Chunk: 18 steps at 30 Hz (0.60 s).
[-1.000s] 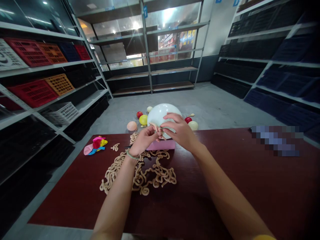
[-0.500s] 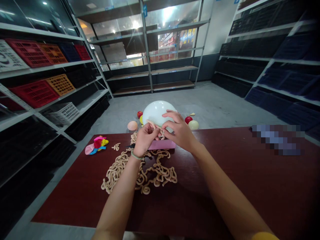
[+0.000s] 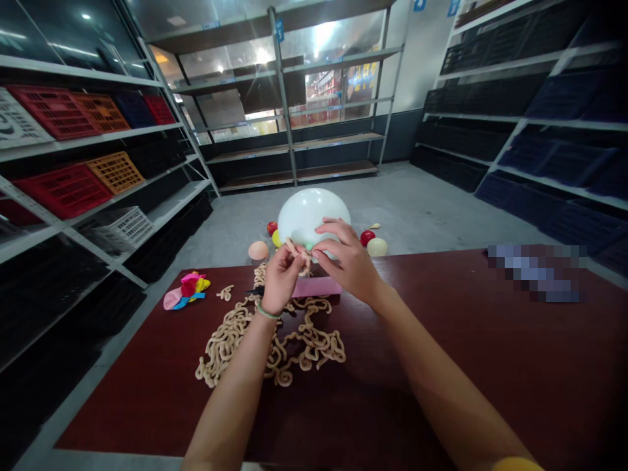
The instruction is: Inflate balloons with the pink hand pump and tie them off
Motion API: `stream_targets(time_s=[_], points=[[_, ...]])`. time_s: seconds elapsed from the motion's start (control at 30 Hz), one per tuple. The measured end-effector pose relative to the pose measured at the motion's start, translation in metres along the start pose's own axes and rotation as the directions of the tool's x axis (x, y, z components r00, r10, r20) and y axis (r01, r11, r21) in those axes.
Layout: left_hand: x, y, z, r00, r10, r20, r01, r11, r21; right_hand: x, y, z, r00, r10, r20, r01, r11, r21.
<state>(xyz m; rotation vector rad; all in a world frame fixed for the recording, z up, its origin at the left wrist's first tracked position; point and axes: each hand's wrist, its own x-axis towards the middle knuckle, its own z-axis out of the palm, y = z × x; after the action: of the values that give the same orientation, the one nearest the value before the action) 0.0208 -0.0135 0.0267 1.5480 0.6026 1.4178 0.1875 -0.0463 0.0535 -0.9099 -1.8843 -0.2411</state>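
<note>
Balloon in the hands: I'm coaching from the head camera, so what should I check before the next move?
1. Inflation: the white balloon is round and full: ok.
2. Cord grip: the left hand pinches the beige cord piece at the balloon's base: ok.
3. Balloon grip: the right hand pinches the balloon's base beside it: ok.
4. Balloon neck closed: hidden by fingers, cannot tell.
5. Supply: the cord pile lies on the table under the wrists, seemingly within reach: ok.
</note>
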Motion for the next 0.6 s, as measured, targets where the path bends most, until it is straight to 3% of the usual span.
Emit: stream_targets(time_s=[0.23,0.43,0.6], points=[[-0.002,-0.001,-0.001,0.999,0.022,0.041,-0.021,1.000,-0.019,0.003,-0.002,-0.004,0.999,0.027,0.035,-0.028,0.999,0.039],[-0.004,-0.002,-0.009,0.998,0.021,0.051,-0.031,0.980,0.198,0.000,-0.002,-0.005,0.994,0.056,0.096,-0.055,0.998,-0.013],[-0.004,0.000,-0.011,0.999,0.011,0.053,-0.029,0.937,0.348,-0.001,-0.007,-0.002,1.000,0.020,0.007,-0.018,0.988,-0.155]])
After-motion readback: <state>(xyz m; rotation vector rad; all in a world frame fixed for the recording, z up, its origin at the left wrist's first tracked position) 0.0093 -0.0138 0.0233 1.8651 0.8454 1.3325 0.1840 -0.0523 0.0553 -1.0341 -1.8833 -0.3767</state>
